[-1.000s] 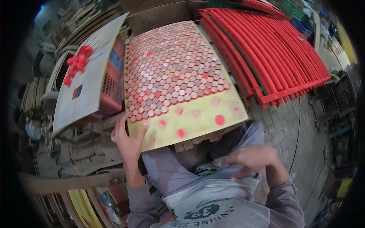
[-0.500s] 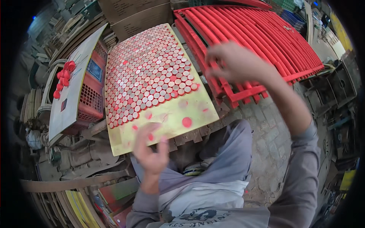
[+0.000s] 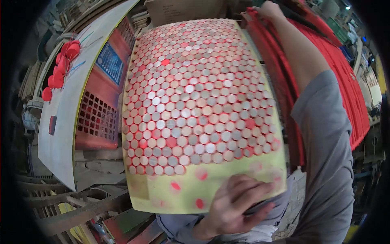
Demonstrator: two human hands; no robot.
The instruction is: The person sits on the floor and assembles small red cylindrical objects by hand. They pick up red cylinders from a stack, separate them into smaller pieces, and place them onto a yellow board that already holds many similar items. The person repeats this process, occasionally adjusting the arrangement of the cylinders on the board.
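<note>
A pale yellow board (image 3: 142,199) lies before me, its upper part packed with rows of small round discs (image 3: 183,105). The discs have pale or greyish tops and red edges. My left hand (image 3: 239,201) hovers over the board's near right edge, fingers bent, thumb apart, nothing seen between them. Far ahead on the right, my right hand (image 3: 270,10) is closed at the far left corner of a red slatted frame (image 3: 341,93), seemingly gripping it. Its fingertips are partly hidden, and my right forearm crosses over the frame.
Left of the board, a pink perforated crate (image 3: 91,140) supports a white panel (image 3: 61,134) bearing round red pieces (image 3: 59,75) and thin sticks. Cardboard (image 3: 187,10) stands beyond the board. A wooden rail (image 3: 85,217) runs at the lower left. Red spots mark the board's near strip.
My right hand has reached farther forward to the frame's far corner. My left hand has moved right along the board's near edge. The view has shifted, bringing the board closer.
</note>
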